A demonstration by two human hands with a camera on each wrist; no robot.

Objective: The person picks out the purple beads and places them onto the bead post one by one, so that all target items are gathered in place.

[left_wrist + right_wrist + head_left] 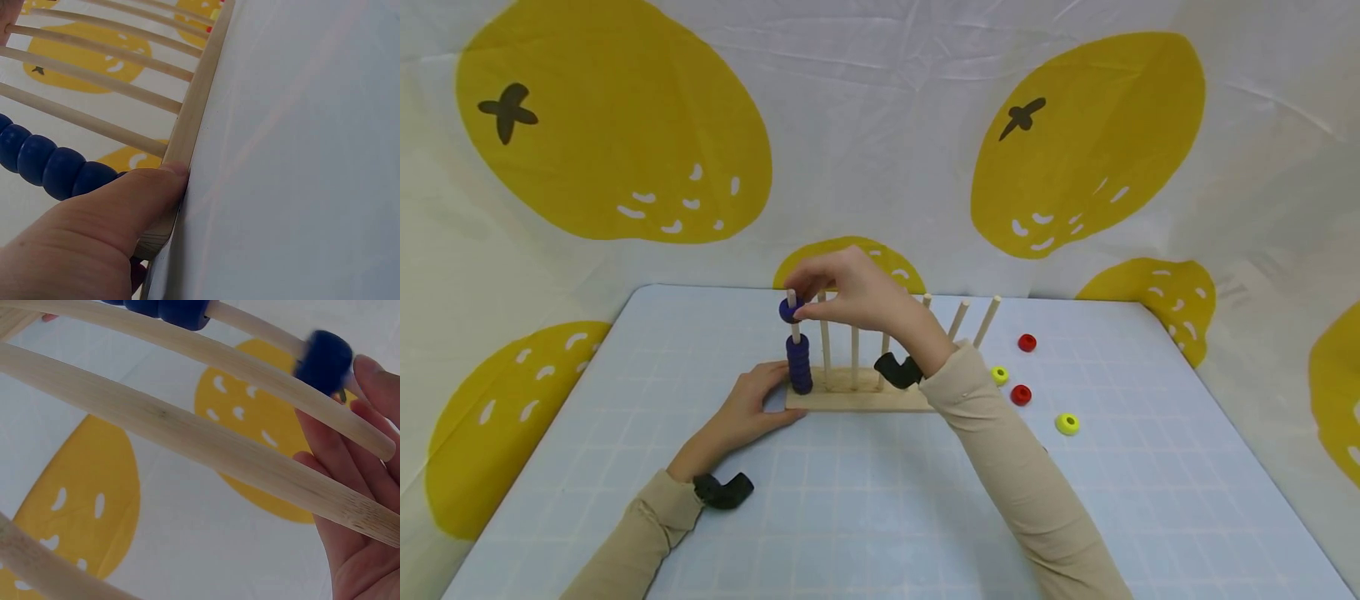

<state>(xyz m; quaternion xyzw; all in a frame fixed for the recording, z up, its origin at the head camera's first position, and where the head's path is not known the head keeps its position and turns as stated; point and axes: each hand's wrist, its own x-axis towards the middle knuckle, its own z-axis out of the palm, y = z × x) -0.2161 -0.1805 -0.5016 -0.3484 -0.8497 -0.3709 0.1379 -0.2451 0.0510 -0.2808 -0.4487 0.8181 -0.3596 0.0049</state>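
A wooden peg stand [857, 402] with a row of upright pegs sits on the table. My left hand [748, 408] grips its left end, the thumb [144, 194] along the front edge of the base. Several dark blue beads [800, 364] are stacked at the bottom of the leftmost peg. Higher on that peg is one more blue bead [324, 362], blurred and apart from the stack. At the peg's top is my right hand [857, 292], its thumb tip right at the upper side of this bead and the other fingers behind the peg.
To the right of the stand lie red beads [1021, 394] and yellow beads [1067, 424]. My right forearm [1000, 450] crosses in front of the stand's right end and hides part of it. A patterned cloth [880, 167] hangs behind the table [850, 517].
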